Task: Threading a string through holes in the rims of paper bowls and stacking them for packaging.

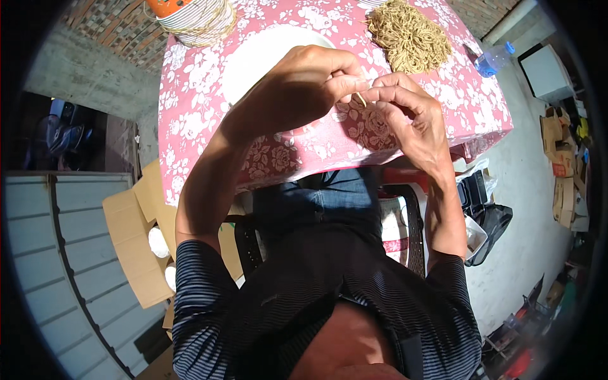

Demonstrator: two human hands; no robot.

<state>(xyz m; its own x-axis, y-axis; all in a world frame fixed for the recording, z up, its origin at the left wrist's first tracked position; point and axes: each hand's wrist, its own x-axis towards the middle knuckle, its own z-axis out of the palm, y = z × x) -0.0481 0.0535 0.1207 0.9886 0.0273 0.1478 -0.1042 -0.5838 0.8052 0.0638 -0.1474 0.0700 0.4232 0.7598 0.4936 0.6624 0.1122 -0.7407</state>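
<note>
Two hands: L hand (310, 73) pinches the pale strip; R hand (415, 120) has its fingertips right up against it, fingers curled (can't tell if they grip it).
Pale strip (361, 99): short visible bit btwn the hands, just R of the white plate (269, 41).
Tan pile (408, 38): tangled strands, farther R of plate.
Pinch: step looks like fine two-handed strip work; next move prob. needs steady fingertips.

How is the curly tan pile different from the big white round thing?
The tan pile is a bumpy tangle of strands; the white round thing looks smooth. The pile is smaller than the white round thing. The left hand covers part of the white one, but not the pile. Both rest on the pink flowery tablecloth.
</note>
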